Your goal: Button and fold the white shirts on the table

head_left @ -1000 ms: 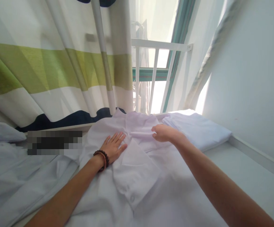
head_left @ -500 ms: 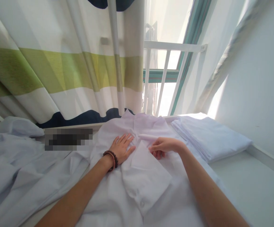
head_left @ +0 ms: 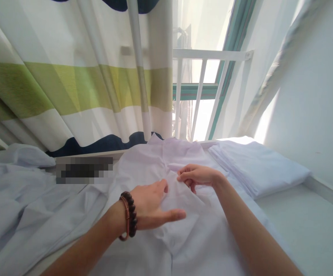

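Observation:
A white shirt [head_left: 137,161] lies spread out, its collar toward the window and one sleeve [head_left: 183,226] folded over its middle. Over the left part of the sleeve is my left hand [head_left: 151,203], with thumb and fingers apart and nothing held; bracelets circle its wrist. My right hand [head_left: 192,177] pinches the white cloth near the upper end of the folded sleeve.
Folded white cloth [head_left: 264,165] lies at the right, beside the wall [head_left: 321,115]. Rumpled white cloth [head_left: 11,207] covers the left. Behind are a striped curtain [head_left: 82,88], a white railing [head_left: 209,54] and a blurred-out patch [head_left: 82,170].
My left hand has lifted off the shirt's chest and come nearer, its thumb now reaching over the sleeve. My right hand has shifted slightly left and up.

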`<state>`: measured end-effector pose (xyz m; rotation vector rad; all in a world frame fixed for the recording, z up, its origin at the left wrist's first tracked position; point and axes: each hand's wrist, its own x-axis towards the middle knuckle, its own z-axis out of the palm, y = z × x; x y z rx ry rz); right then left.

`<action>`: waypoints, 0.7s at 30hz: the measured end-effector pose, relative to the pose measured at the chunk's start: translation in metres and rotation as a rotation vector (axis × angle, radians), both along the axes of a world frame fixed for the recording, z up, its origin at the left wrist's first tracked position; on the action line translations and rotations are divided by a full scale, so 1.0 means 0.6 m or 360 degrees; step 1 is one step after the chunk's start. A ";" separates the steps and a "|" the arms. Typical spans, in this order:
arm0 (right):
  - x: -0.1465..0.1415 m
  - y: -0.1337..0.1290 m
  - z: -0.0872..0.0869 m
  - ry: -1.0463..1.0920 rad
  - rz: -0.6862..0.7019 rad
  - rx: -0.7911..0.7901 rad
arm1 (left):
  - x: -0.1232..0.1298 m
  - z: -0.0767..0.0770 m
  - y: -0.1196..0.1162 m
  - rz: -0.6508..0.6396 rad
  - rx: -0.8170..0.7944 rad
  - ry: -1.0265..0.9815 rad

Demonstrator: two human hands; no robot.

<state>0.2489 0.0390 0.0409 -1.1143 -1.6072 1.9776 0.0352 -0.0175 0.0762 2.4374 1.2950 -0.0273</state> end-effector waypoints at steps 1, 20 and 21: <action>-0.003 0.002 -0.007 -0.0003 -0.0008 -0.0030 | 0.008 -0.003 -0.016 -0.0036 0.0034 0.0126; 0.063 -0.007 0.022 -0.0702 -0.0227 0.0192 | -0.135 0.078 0.062 0.0064 -0.0571 -0.0831; 0.068 -0.007 0.022 -0.0742 -0.0222 0.0185 | -0.143 0.075 0.071 0.0202 -0.0316 -0.0812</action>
